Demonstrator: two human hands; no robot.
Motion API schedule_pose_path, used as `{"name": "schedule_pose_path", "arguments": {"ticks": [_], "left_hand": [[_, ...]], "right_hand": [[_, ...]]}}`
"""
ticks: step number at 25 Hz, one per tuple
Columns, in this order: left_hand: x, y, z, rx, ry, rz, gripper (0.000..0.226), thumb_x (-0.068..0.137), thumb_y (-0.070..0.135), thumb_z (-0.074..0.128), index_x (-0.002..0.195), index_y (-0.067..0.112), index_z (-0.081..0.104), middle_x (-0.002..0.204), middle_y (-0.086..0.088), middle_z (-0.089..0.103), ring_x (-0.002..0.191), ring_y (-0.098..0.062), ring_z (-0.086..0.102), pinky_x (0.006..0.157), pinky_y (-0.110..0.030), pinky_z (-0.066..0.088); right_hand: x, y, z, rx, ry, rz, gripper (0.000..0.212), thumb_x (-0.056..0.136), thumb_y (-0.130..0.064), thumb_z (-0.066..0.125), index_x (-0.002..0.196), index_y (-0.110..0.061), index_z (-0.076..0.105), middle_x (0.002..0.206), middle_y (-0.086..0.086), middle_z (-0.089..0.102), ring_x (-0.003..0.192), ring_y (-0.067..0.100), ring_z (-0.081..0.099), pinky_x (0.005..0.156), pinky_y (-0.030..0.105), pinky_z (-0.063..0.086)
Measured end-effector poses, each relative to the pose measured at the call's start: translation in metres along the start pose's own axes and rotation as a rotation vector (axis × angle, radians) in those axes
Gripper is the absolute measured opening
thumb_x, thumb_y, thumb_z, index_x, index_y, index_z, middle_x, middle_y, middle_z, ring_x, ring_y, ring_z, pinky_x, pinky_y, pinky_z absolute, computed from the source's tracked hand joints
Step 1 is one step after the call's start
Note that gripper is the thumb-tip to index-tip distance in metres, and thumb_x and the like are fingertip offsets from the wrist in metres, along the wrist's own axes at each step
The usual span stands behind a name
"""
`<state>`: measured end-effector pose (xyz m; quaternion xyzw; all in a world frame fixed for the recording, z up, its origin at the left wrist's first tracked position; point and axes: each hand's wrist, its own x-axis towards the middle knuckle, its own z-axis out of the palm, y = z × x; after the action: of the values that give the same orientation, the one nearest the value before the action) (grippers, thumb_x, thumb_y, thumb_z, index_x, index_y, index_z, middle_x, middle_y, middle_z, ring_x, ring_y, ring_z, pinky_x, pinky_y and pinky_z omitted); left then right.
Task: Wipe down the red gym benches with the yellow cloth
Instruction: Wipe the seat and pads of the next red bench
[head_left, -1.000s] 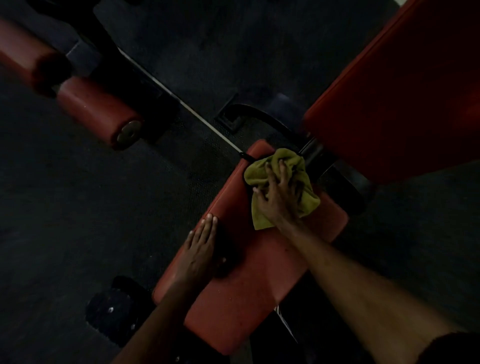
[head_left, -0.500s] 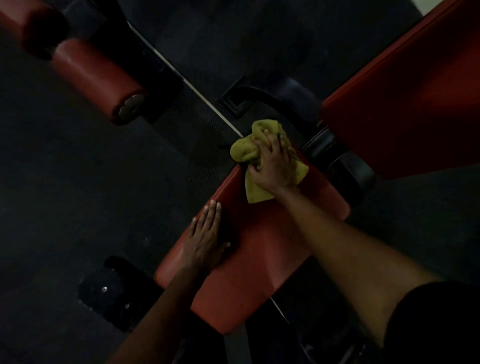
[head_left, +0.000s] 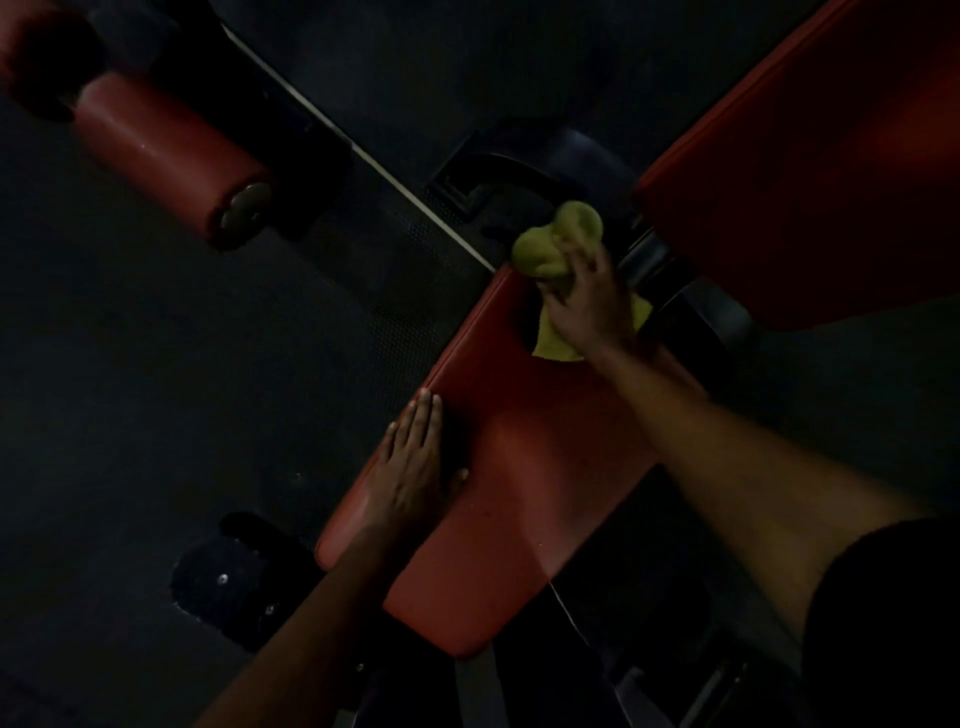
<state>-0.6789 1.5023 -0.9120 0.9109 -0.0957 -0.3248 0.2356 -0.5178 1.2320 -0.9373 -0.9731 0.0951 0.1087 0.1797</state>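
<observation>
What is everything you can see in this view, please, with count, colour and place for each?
seat pad: one, red, centre, under both hands
back pad: one, red, upper right, beyond the seat pad
roller pads: two, red, upper left
yellow cloth: one, yellow-green, bunched at the seat pad's far end
bench frame: one, black, top centre, between the pads
round part: one, black, lower left, beside the seat pad; too dark to identify
floor: dark, all around
floor line: one, pale, diagonal, running toward the seat pad
left hand: one, flat on the seat pad's left edge
right hand: one, gripping the yellow cloth
</observation>
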Motion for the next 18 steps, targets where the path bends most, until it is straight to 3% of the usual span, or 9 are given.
{"name": "schedule_pose_path", "arguments": {"ticks": [2, 6, 10, 15, 18], "left_hand": [[0.016, 0.004, -0.008, 0.002, -0.022, 0.054, 0.100, 0.097, 0.048, 0.056, 0.152, 0.018, -0.021, 0.161, 0.000, -0.025, 0.150, -0.017, -0.021, 0.124, -0.038, -0.010], [0.048, 0.015, -0.015, 0.076, -0.160, 0.062, 0.112, 0.092, 0.059, 0.056, 0.146, 0.019, -0.034, 0.155, 0.000, -0.039, 0.148, -0.021, -0.031, 0.124, -0.043, -0.012], [0.053, 0.021, -0.013, 0.139, -0.226, 0.006, 0.118, 0.090, 0.060, 0.059, 0.148, 0.014, -0.034, 0.152, -0.002, -0.040, 0.150, -0.026, -0.027, 0.124, -0.045, -0.008], [0.057, 0.033, -0.012, 0.244, -0.217, -0.076, 0.122, 0.089, 0.058, 0.064, 0.152, 0.009, -0.028, 0.163, -0.011, -0.029, 0.152, -0.030, -0.022, 0.124, -0.046, -0.003], [0.055, 0.036, -0.014, 0.241, -0.233, -0.084, 0.124, 0.088, 0.057, 0.065, 0.152, 0.009, -0.029, 0.163, -0.010, -0.029, 0.152, -0.029, -0.021, 0.123, -0.047, -0.002]], "right_hand": [[-0.039, 0.019, 0.004, 0.099, 0.097, 0.166, 0.063, 0.092, -0.049, 0.058, 0.147, -0.022, 0.046, 0.159, 0.012, 0.030, 0.140, 0.035, 0.039, 0.106, 0.051, 0.044], [-0.101, 0.031, 0.014, 0.048, 0.082, 0.113, 0.064, 0.094, -0.043, 0.061, 0.153, -0.027, 0.040, 0.164, 0.007, 0.021, 0.148, 0.033, 0.026, 0.111, 0.055, 0.039], [-0.077, -0.001, 0.022, -0.019, 0.044, 0.106, 0.066, 0.093, -0.046, 0.060, 0.154, -0.035, 0.037, 0.165, 0.003, 0.022, 0.149, 0.040, 0.019, 0.118, 0.059, 0.023], [-0.026, 0.000, 0.002, -0.159, -0.114, -0.116, 0.068, 0.088, -0.051, 0.060, 0.151, -0.047, 0.034, 0.162, -0.003, 0.024, 0.145, 0.037, 0.024, 0.112, 0.059, 0.029], [-0.025, 0.032, -0.006, 0.032, -0.049, 0.011, 0.063, 0.088, -0.044, 0.061, 0.148, -0.042, 0.042, 0.161, 0.002, 0.026, 0.145, 0.031, 0.032, 0.111, 0.057, 0.035]]}}
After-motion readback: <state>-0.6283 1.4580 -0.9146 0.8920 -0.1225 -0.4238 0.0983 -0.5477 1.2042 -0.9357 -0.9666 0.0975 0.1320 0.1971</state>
